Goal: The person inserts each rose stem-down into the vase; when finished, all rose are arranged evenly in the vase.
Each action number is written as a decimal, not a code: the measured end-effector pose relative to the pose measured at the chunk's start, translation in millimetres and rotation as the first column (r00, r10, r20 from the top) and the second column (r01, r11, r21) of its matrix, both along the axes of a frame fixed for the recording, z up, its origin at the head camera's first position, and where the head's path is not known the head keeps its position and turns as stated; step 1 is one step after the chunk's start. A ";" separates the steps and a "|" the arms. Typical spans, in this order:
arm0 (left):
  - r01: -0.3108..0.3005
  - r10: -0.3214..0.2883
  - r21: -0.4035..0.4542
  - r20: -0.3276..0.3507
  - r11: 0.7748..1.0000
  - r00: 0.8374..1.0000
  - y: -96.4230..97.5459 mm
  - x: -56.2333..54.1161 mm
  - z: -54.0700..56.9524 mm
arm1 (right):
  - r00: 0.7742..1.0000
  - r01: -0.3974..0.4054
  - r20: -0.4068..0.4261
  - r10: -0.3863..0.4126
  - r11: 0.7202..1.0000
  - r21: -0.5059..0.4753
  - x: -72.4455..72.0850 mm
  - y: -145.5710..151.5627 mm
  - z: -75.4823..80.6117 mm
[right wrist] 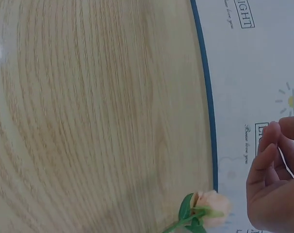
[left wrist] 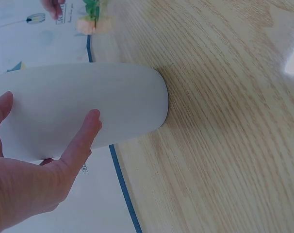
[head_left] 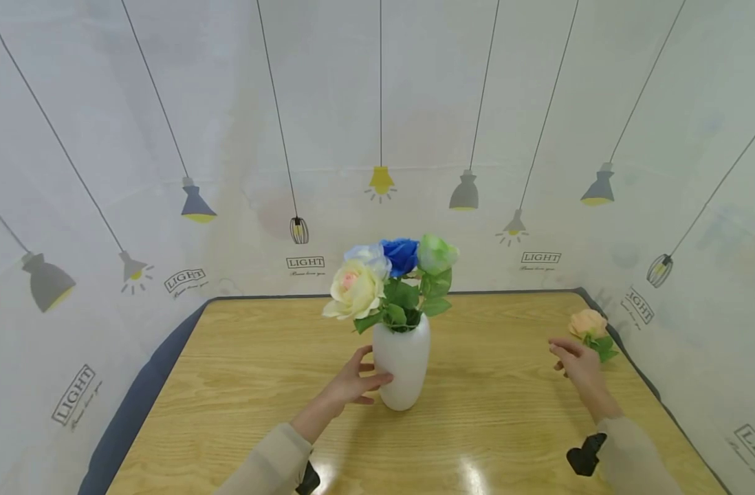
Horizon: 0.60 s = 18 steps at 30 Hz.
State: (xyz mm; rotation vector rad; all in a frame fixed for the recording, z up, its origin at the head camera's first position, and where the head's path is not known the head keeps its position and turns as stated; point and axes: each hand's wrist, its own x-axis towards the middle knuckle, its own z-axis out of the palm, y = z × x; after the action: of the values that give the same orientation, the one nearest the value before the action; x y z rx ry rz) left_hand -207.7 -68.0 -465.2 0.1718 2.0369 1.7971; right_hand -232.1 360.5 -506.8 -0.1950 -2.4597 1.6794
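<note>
A white vase stands upright on the table, holding a cream rose with a pink centre, a pale blue flower, a blue rose and a pale green flower. My left hand grips the vase's left side, one digit across its front and others reaching round. The left wrist view shows the smooth vase wall close up. Off to the right, my right hand is raised, fingers curled and fingertips together, with nothing seen between them. Beside it lies a peach rose with green leaves.
The wooden table has a dark blue edge on the left. Behind and around it hangs a white cloth printed with lamps. A black wrist device sits by the right sleeve.
</note>
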 end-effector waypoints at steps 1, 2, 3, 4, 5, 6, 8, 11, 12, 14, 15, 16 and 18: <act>-0.001 0.001 -0.001 0.000 1.000 1.000 0.0 0.3 0.2 | 1.000 0.024 0.006 -0.024 1.000 -0.018 -5.0 10.1 -12.5; -0.001 0.001 -0.001 0.000 1.000 1.000 0.0 0.6 0.6 | 0.999 0.048 0.009 -0.048 0.999 -0.023 -10.8 21.4 -26.5; -0.001 0.001 -0.001 -0.001 1.000 1.000 0.1 0.9 1.1 | 0.997 0.072 0.010 -0.071 0.997 -0.028 -17.1 33.6 -42.0; -0.002 0.002 0.000 -0.002 1.000 1.000 0.2 1.2 1.5 | 0.995 0.096 0.014 -0.096 0.995 -0.030 -23.0 45.7 -57.3; -0.002 0.002 0.000 -0.002 1.000 1.000 0.2 1.4 1.7 | 0.992 0.127 0.014 -0.127 0.992 -0.024 -27.9 56.1 -71.6; -0.002 0.002 -0.001 -0.002 1.000 1.000 0.3 1.5 1.8 | 0.986 0.165 0.029 -0.165 0.986 0.007 -30.1 62.8 -80.3; -0.003 0.003 -0.001 -0.002 1.000 1.000 0.5 1.6 1.6 | 0.975 0.218 0.027 -0.219 0.976 0.028 -31.3 74.8 -96.0; -0.003 0.003 0.001 -0.001 1.000 1.000 0.6 1.1 0.4 | 0.963 0.263 0.056 -0.262 0.965 0.005 -22.7 81.6 -97.9; -0.002 0.002 0.001 -0.001 1.000 1.000 0.6 0.8 0.0 | 0.959 0.275 0.075 -0.274 0.961 -0.006 -17.7 80.9 -93.3; -0.002 0.002 0.003 -0.002 1.000 1.000 0.4 0.5 -0.4 | 0.949 0.300 0.122 -0.292 0.953 -0.048 -6.5 77.6 -81.6; -0.003 0.003 0.004 -0.002 1.000 1.000 0.4 0.3 -0.4 | 0.938 0.322 0.159 -0.308 0.944 -0.073 -0.6 74.3 -74.2; -0.003 0.003 0.004 -0.002 1.000 1.000 0.3 0.2 -0.5 | 0.926 0.345 0.187 -0.328 0.936 -0.066 5.5 70.7 -67.5; -0.003 0.003 0.004 -0.001 1.000 1.000 0.2 0.0 -0.7 | 0.906 0.377 0.214 -0.367 0.926 -0.007 18.0 61.3 -54.3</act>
State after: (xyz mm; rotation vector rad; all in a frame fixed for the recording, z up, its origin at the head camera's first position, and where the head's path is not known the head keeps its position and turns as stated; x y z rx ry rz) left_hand -207.7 -67.8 -465.9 0.1711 2.0361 1.8033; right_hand -214.1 421.7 -561.0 -0.8318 -2.3238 1.6160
